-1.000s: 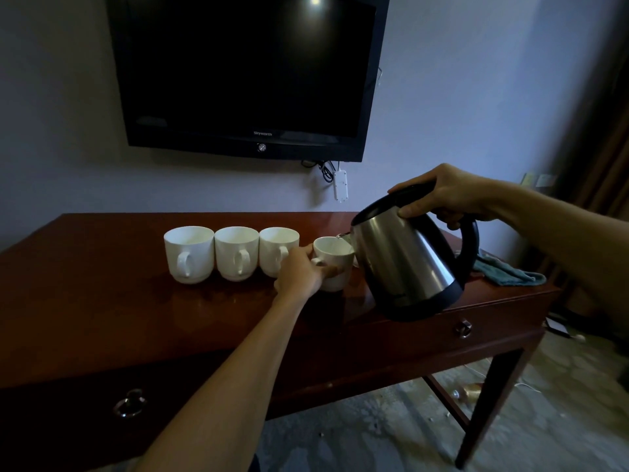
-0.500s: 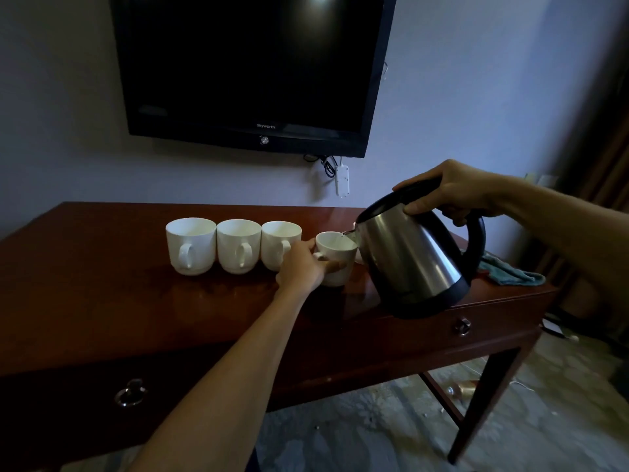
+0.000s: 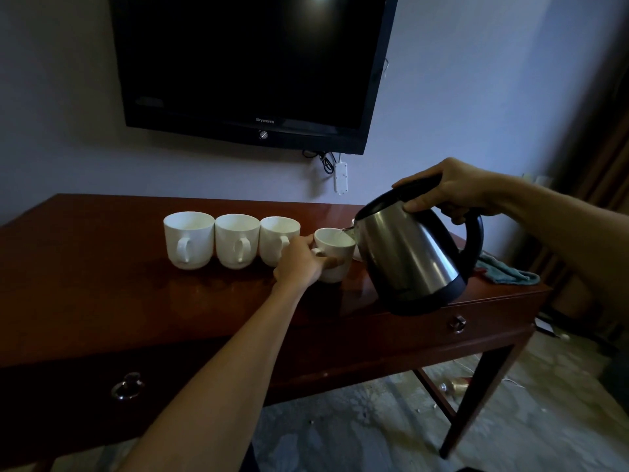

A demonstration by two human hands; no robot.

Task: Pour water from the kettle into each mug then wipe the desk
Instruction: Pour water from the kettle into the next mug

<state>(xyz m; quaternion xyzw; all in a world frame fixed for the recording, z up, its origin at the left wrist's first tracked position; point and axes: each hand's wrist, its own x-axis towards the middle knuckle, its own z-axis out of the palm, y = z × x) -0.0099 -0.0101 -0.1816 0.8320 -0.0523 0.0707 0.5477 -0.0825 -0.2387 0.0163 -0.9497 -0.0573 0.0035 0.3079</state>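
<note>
Several white mugs stand in a row on the dark wooden desk (image 3: 102, 301). My left hand (image 3: 299, 264) grips the rightmost mug (image 3: 335, 248) by its handle side. My right hand (image 3: 449, 189) holds the steel kettle (image 3: 408, 257) by its black handle, thumb on the lid. The kettle is tilted left with its spout over that mug's rim, and a thin stream of water runs in. The three mugs to the left, the leftmost mug (image 3: 189, 238), the second mug (image 3: 236, 240) and the third mug (image 3: 277, 238), stand untouched. A teal cloth (image 3: 507, 272) lies at the desk's right end.
A black TV (image 3: 252, 63) hangs on the wall above the desk, with a white power strip (image 3: 340, 175) below it. Two drawer pulls, the left pull (image 3: 127, 386) and the right pull (image 3: 457, 323), face me. A bottle (image 3: 456, 386) lies on the floor under the desk.
The kettle has stayed tilted at the rightmost mug, its spout now over the rim. My view has shifted slightly; both hands keep their holds.
</note>
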